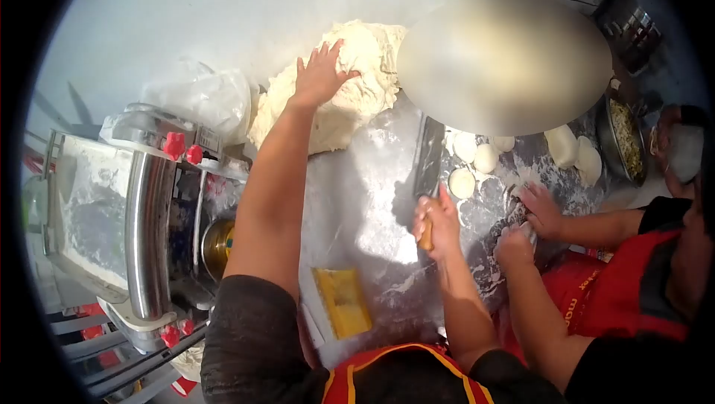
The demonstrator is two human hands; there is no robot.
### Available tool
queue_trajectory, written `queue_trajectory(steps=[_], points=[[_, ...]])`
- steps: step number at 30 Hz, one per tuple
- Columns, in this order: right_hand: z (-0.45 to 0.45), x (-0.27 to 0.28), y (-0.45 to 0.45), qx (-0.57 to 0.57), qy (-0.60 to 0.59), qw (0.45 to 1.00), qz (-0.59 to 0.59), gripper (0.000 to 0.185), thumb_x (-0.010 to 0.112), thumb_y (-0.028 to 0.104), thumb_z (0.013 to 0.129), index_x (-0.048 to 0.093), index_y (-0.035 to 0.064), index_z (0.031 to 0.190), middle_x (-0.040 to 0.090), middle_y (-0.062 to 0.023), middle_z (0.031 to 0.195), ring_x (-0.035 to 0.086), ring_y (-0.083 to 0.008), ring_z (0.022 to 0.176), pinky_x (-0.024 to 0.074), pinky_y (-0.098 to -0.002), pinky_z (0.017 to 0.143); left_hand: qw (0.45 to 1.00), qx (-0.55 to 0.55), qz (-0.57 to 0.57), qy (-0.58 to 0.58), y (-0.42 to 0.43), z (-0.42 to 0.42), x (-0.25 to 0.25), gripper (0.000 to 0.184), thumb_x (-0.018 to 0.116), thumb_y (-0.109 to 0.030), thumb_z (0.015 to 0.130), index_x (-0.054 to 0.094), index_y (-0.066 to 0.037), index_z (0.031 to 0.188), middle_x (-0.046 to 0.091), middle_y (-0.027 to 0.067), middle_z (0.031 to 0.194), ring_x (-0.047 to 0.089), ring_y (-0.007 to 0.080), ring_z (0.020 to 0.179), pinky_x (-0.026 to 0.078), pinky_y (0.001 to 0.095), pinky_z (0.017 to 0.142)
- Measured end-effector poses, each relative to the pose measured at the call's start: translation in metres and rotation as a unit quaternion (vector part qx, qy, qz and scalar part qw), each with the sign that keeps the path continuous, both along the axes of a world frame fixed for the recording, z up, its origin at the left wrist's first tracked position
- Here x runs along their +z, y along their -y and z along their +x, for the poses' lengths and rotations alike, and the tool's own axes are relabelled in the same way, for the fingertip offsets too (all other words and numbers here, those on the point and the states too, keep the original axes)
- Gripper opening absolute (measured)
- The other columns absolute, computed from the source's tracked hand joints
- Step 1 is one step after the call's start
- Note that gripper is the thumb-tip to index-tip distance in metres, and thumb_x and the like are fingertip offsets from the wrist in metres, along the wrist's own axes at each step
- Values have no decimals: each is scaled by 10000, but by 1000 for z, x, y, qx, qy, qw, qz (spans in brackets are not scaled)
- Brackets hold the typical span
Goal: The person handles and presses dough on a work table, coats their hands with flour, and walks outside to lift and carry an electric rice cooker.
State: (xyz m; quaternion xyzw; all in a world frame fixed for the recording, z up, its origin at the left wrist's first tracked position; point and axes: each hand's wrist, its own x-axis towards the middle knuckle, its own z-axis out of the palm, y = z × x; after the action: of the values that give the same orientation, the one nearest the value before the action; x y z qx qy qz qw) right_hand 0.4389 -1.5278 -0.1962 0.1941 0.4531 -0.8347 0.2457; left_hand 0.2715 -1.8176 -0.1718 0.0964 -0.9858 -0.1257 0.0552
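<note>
My left hand [322, 78] lies with spread fingers on a big, rough mass of pale dough [372, 69] at the back of the metal table [339, 188]. In my right hand [439, 224] is a cleaver [430, 154], its wooden handle inside my closed fingers and its dark broad blade pointing away from me. Just right of the blade sit several small dough pieces [485, 158], among them a round one [462, 183] nearest my hand. Flour is scattered over the table around them.
On the right, a co-worker's hands [527, 225] work close to the floured surface. Longer dough pieces [562, 145] and a pan of chopped filling [625, 132] lie beyond. At left stands a dough-rolling machine [149, 233]. A yellow scraper-like rectangle [342, 303] lies near me.
</note>
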Motion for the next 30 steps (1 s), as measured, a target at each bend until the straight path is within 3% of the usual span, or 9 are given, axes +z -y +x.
queue_trajectory(steps=[2,6,11,14,16,17,20,28,30], points=[[-27,-7,-7,36,-35,998,-43,641,480,32,824,193,158,1382,462,-29,643,412,-98,418,380,-223,342,1000,2,11,-5,3,0,-2,782,558,-535,750,212,-213,1374,245,116,1409,218,290,1303,142,522,1041],[-22,-7,16,109,-92,962,234,620,494,91,820,199,63,1364,510,-59,643,449,-129,422,395,-266,354,1000,7,24,-3,8,-7,-5,762,564,-522,752,226,-231,1370,254,98,1408,226,275,1303,136,518,1044],[21,-41,46,246,-281,787,492,583,478,115,805,246,22,1332,597,-217,805,570,-407,704,464,-437,634,999,12,52,-1,7,-6,0,731,578,-482,761,245,-235,1364,257,92,1408,216,267,1307,120,521,1043],[4,-44,36,349,-372,660,551,490,465,178,825,350,18,1274,581,-211,776,564,-386,704,469,-429,662,998,13,65,3,8,-5,-3,726,583,-473,760,251,-237,1361,257,95,1408,213,268,1308,115,529,1040],[-55,4,24,310,-230,709,590,304,493,216,821,538,8,1038,556,-207,981,542,-343,916,434,-422,787,998,9,62,0,10,-9,-4,724,586,-471,756,258,-236,1357,256,96,1408,214,270,1307,113,535,1038],[-82,-12,10,91,-349,725,587,283,509,161,809,520,-9,1036,530,-223,1036,522,-353,945,410,-422,825,998,7,66,-6,10,-10,-6,724,590,-468,754,262,-233,1356,258,102,1406,214,273,1307,113,538,1036],[-182,-9,-15,-84,-440,523,725,320,584,114,761,475,-33,1025,512,-208,943,468,-360,895,371,-430,812,996,-3,82,-26,12,-11,-14,721,599,-456,749,275,-223,1350,264,122,1401,215,288,1304,113,545,1030],[-297,-78,-11,172,-255,728,612,430,548,328,796,566,-89,898,607,-214,777,591,-291,687,461,-383,631,991,-10,116,-62,8,-9,-19,686,608,-391,762,294,-200,1342,277,153,1388,227,327,1293,115,557,1019],[-295,-81,-1,125,-235,803,533,442,501,330,793,586,-100,851,588,-286,833,581,-396,791,448,-419,714,991,-12,119,-66,9,-8,-19,683,609,-375,766,291,-197,1344,279,153,1387,226,328,1293,114,554,1019]])
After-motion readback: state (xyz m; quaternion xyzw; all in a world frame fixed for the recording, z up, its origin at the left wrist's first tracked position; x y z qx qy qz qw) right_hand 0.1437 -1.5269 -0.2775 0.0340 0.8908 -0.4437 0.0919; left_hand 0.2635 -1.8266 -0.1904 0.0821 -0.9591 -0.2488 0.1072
